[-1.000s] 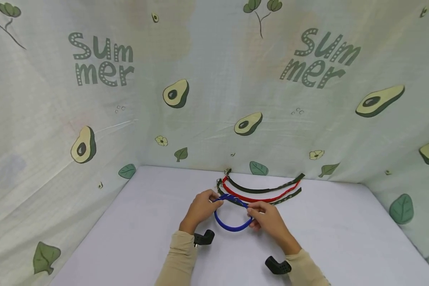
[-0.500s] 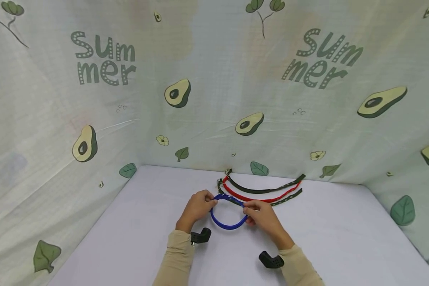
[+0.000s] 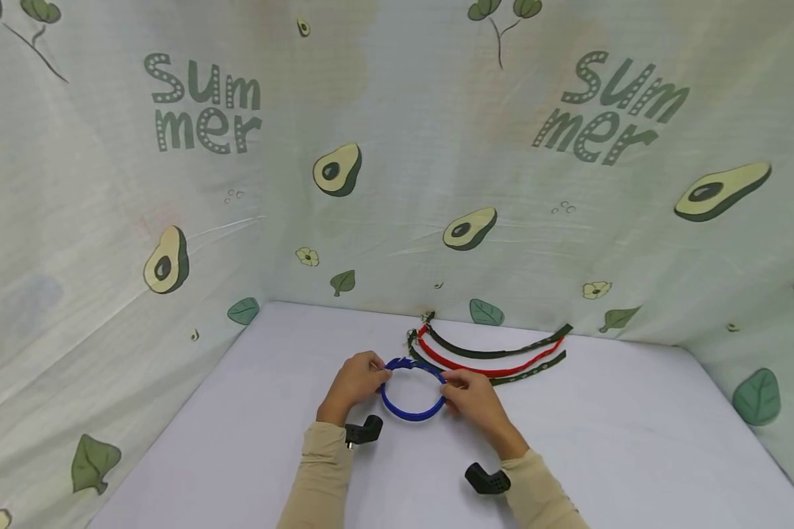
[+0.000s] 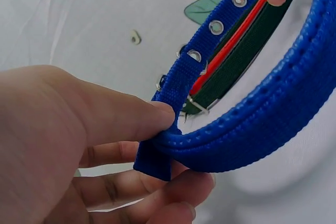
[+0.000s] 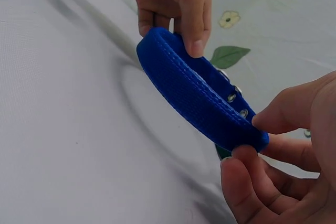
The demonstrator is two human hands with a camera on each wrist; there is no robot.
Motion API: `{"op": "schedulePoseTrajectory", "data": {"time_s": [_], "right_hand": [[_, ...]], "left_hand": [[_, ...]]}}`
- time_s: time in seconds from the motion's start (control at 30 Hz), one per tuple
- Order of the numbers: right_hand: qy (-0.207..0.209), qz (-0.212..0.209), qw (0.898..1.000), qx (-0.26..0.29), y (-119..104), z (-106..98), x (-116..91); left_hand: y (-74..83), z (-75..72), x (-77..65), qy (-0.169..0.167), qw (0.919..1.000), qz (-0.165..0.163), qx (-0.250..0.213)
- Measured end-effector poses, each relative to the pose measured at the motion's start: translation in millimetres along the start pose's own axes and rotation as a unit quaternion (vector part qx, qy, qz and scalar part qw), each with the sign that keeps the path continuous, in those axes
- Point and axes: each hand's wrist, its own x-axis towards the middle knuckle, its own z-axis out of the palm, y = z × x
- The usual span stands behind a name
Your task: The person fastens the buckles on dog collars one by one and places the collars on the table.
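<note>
A blue webbing collar (image 3: 412, 417), closed into a loop, is held above the table between both hands. My left hand (image 3: 353, 380) pinches its left side; in the left wrist view the thumb presses the band near a short strap end, beside a row of metal eyelets on the collar (image 4: 247, 150). My right hand (image 3: 474, 400) grips the opposite side, thumb inside and fingers outside the collar (image 5: 184, 90) in the right wrist view. The buckle is mostly hidden behind the band.
Behind the hands, a red collar (image 3: 463, 366) lies between two dark green collars, the rear one (image 3: 483, 354) and the front one (image 3: 526, 375), on the white table (image 3: 622, 433). A printed curtain (image 3: 397, 147) rises along the back and sides.
Both hands have moved a little to the left with the blue collar, away from the collars on the table. Its loop looks rounder, and both hands keep their hold.
</note>
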Motion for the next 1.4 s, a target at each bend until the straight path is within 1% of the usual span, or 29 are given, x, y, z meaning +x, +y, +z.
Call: {"op": "schedulePoseTrajectory", "data": {"time_s": [0.17, 0.3, 0.4, 0.47, 0.63, 0.73, 0.83, 1.03, 1.23, 1.4], "right_hand": [[0.001, -0.002, 1.0, -0.006, 1.2, 6.7, 3.1], [0.01, 0.001, 1.0, -0.003, 3.9, 11.1, 5.9], [0.026, 0.003, 1.0, 0.0, 6.2, 14.7, 7.3], [0.033, 0.009, 0.999, 0.005, 6.6, 18.0, 7.9], [0.04, 0.016, 0.999, 0.007, 4.3, 24.0, 8.0], [0.041, 0.019, 0.999, 0.011, 2.6, 24.6, 9.2], [0.033, 0.022, 0.999, 0.014, 1.5, 24.8, 10.4], [0.029, 0.027, 0.999, 0.013, 1.6, 23.9, 11.3], [0.02, 0.023, 0.999, 0.013, 2.3, 23.2, 10.4], [0.017, 0.026, 0.999, 0.015, 3.8, 22.4, 9.5]], "left_hand": [[-1.8, -2.3, 0.2, 0.006, 0.9998, -0.019, 0.005], [-4.3, 0.3, 1.9, 0.009, 0.9997, -0.02, 0.015], [-6.4, 1.9, 2.8, 0.009, 0.9995, -0.013, 0.026], [-8.8, 2.0, 2.8, 0.012, 0.9993, -0.015, 0.031], [-14.4, 0.6, 2.0, 0.032, 0.9987, -0.021, 0.035], [-14.2, -0.6, 2.6, 0.045, 0.9978, -0.026, 0.043], [-13.2, -1.6, 3.2, 0.051, 0.9962, -0.04, 0.058], [-12.2, -4.0, 2.6, 0.044, 0.9922, -0.057, 0.102], [-12.9, -8.0, -0.2, 0.028, 0.9922, -0.067, 0.102], [-14.3, -9.9, -0.2, 0.029, 0.9914, -0.071, 0.106]]}}
